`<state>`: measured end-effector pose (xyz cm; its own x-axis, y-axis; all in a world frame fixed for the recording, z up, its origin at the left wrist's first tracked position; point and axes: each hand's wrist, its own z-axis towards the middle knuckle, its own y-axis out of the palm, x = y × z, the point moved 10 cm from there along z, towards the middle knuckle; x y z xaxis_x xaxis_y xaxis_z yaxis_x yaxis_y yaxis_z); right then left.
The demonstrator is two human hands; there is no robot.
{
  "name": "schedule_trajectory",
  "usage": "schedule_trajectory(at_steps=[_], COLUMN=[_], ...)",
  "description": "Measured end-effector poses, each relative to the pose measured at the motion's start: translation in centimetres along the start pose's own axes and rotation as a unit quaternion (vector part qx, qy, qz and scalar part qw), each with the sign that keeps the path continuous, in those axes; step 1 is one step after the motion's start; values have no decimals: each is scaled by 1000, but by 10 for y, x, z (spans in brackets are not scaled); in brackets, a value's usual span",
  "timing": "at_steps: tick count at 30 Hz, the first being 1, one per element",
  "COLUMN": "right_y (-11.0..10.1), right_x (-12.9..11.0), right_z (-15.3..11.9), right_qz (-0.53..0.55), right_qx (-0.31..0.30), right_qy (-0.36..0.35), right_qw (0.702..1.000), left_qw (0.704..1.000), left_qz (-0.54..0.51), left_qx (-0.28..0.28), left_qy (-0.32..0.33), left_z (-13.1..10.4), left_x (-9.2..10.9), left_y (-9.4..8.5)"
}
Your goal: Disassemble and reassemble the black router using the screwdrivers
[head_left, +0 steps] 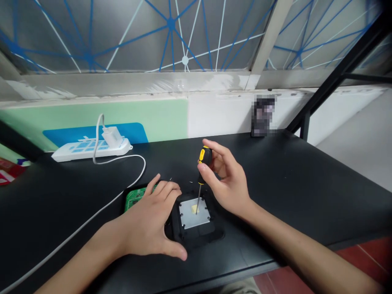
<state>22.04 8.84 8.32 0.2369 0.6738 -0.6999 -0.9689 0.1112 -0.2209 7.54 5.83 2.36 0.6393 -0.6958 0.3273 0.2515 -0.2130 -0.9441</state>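
Observation:
My right hand [228, 177] grips a screwdriver [204, 161] with a black and yellow handle. Its thin shaft points down, and the tip meets or hovers just over a silver metal plate [186, 220] with a small yellowish patch; contact is hard to tell. Screws or posts line the plate's edges, and a black plastic housing [199, 237] surrounds it. Fingers spread, my left hand [153, 222] rests over the left part of the housing and partly covers a green circuit board [134, 197].
On the black table [263, 183], a white power strip [76, 150] with a plugged-in charger [112, 136] stands at the back left. A white cable [92, 216] runs across the left side. A blurred dark object [262, 116] leans on the wall, and red items [10, 171] lie far left.

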Motion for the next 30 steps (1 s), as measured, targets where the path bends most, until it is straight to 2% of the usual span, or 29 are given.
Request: schedule_trajectory(at_steps=[5, 11, 19, 26, 30], right_y=[1, 5, 8, 11, 11], right_x=[9, 31, 47, 57, 60], right_z=[8, 11, 10, 8, 7], right_qz=[-119, -277, -365, -407, -427], right_qx=[-74, -165, -207, -225, -233], right_qy=[27, 62, 41, 47, 50], right_qw=[990, 944, 907, 884, 872], left_qw=[1000, 1000, 999, 998, 999], left_qz=[-11, -21, -33, -39, -40], left_qx=[-14, -4, 3, -38, -26], left_qy=[-8, -5, 1, -14, -12], left_z=[1, 2, 3, 1, -3], left_x=[0, -1, -2, -5, -7], left_y=[1, 0, -1, 6, 7])
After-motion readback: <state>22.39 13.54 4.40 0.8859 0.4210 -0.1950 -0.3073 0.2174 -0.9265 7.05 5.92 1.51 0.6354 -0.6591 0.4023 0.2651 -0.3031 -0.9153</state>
